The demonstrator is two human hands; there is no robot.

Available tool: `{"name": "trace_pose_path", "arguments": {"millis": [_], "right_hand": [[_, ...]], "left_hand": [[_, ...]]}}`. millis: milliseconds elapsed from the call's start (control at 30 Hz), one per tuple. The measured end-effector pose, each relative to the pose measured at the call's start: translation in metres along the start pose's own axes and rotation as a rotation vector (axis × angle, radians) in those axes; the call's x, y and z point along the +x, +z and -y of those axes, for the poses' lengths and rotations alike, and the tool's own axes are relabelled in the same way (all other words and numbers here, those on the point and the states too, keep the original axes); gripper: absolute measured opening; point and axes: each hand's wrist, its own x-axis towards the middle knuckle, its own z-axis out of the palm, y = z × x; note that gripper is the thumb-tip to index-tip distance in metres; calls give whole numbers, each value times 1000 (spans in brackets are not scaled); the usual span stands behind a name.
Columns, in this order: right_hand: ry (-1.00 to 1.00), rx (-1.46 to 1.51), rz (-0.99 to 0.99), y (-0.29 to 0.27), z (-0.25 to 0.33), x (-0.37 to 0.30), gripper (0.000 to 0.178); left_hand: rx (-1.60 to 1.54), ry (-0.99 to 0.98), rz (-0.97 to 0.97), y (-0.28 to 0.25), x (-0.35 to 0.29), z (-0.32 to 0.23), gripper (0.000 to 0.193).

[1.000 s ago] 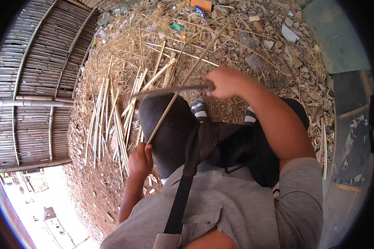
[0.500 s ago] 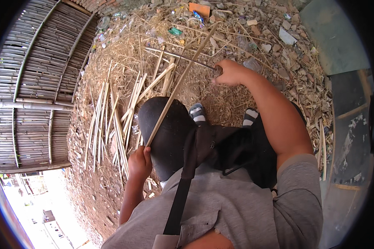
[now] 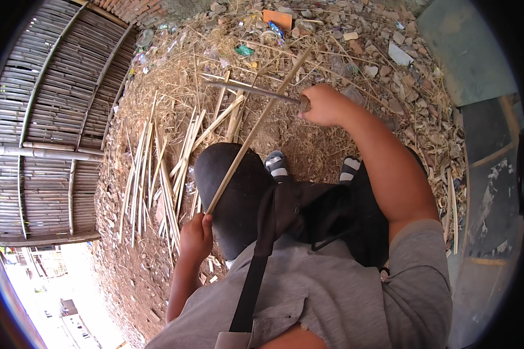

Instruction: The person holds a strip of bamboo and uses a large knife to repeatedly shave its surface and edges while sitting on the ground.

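Observation:
A long, pale bamboo strip (image 3: 244,149) slants from my left knee up and away to the right. My left hand (image 3: 196,238) is closed round its near end, beside my knee. My right hand (image 3: 326,104) grips the wooden handle of a long knife (image 3: 253,90), its dark blade pointing left. The blade crosses the strip toward its far part; whether the two touch I cannot tell. The strip passes over my black-trousered left knee (image 3: 227,180).
Several split bamboo strips (image 3: 167,192) lie in a loose pile on the ground at left. Straw, rubble and litter, with an orange block (image 3: 278,19), spread beyond. A bamboo-slat wall (image 3: 58,81) stands left, a grey panel (image 3: 468,52) right. My sandalled feet (image 3: 276,164) rest in the middle.
The knife blade has turned, showing more of its flat side, and its tip sits slightly lower. The strip has shifted slightly to the right at its far end. Both hands keep their grip.

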Motion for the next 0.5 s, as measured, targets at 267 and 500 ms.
{"name": "trace_pose_path", "arguments": {"millis": [267, 500], "right_hand": [[-60, 53, 178, 16, 2, -1, 35], [-52, -96, 175, 6, 27, -14, 28]], "left_hand": [[107, 36, -115, 16, -5, 5, 38], [18, 29, -38, 6, -2, 5, 38]]}}
